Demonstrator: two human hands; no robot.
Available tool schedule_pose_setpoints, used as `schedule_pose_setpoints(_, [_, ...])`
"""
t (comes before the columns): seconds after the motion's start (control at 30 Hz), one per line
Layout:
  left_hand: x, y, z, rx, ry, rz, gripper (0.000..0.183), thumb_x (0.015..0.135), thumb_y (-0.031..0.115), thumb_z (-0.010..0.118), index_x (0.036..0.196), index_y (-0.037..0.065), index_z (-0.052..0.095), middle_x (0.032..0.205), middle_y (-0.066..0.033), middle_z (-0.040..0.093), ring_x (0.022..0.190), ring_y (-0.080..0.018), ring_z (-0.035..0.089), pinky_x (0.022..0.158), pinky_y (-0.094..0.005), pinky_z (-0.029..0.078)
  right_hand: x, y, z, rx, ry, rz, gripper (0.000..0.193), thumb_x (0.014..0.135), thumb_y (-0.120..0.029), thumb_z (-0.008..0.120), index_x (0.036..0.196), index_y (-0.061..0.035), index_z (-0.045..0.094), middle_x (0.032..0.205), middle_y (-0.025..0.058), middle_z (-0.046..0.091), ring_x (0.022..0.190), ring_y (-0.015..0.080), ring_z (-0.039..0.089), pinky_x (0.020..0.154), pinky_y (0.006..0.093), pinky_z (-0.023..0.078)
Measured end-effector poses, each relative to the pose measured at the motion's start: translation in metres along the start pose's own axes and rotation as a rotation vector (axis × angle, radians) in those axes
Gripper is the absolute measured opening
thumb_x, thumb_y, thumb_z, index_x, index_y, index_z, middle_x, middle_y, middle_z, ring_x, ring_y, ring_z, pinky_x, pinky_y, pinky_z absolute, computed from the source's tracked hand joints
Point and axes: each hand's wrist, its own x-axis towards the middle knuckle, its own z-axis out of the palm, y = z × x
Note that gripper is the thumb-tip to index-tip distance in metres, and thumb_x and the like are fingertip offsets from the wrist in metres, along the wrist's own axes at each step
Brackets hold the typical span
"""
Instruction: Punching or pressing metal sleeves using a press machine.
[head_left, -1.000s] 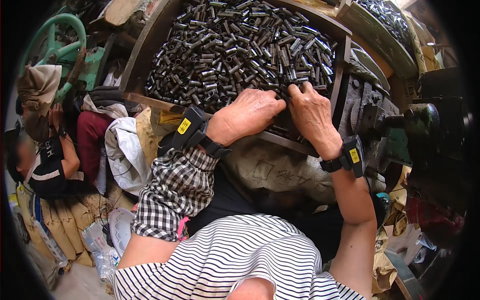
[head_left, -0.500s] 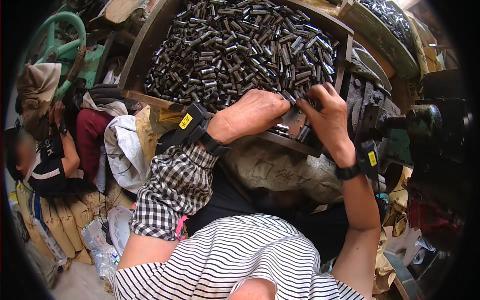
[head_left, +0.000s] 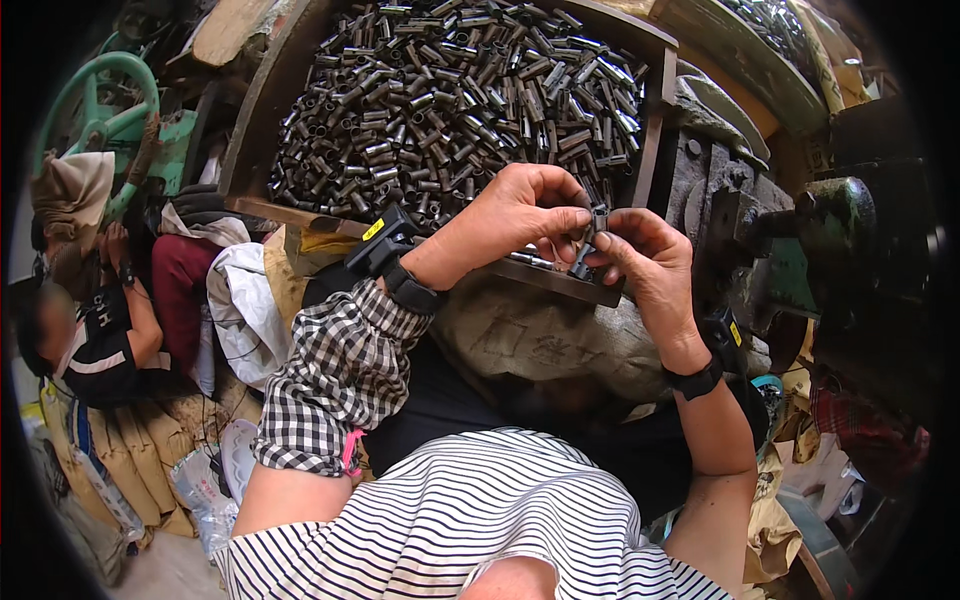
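A wooden tray (head_left: 655,135) is heaped with short dark metal tubes (head_left: 440,110), many of them shiny. Over its near right corner, my left hand (head_left: 530,212) and my right hand (head_left: 652,262) come together, thumbs and fingers closed. Between their fingertips stands one small metal tube (head_left: 600,216), gripped from both sides. My fingers cover part of it. Just below, a few loose metal pieces lie at the tray's near edge, partly hidden by the hands.
A dark, greasy machine (head_left: 850,240) stands close on my right. Under the tray's near edge lies a pale woven sack (head_left: 540,335). To the left, another person (head_left: 110,330) sits near a green handwheel (head_left: 100,110). A second container of metal parts (head_left: 770,25) is at the far right.
My hands have drawn closer together, and a tube now stands up between their fingertips. The tray appears shifted slightly left and up in the view.
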Motion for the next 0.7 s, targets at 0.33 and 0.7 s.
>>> schedule_pose_setpoints(0.33, [0.001,-0.0014,0.0027,0.052,0.024,-0.013,0.025,0.084,0.018,0.067,0.099,0.0,0.06,0.077,-0.0024,0.064,0.06,-0.0065,0.061,0.05,-0.0169,0.047,-0.0036,-0.0073,0.0021,-0.133,0.006,-0.02,0.016,0.079,-0.007,0.07,0.09,-0.0006,0.061,0.075,0.0008,0.063,0.062,0.0036,0.059,0.05,0.0142,0.045])
schedule_pose_setpoints(0.7, [0.0027,-0.0082,0.0007,0.026,-0.017,-0.011,0.025,0.085,0.018,0.067,0.102,0.0,0.061,0.079,-0.0023,0.065,0.06,-0.0058,0.061,0.05,-0.0163,0.046,-0.0028,-0.0046,-0.0012,-0.038,-0.012,-0.007,0.015,0.078,-0.006,0.071,0.09,0.0002,0.063,0.073,0.0011,0.063,0.063,0.0026,0.057,0.05,0.0153,0.046])
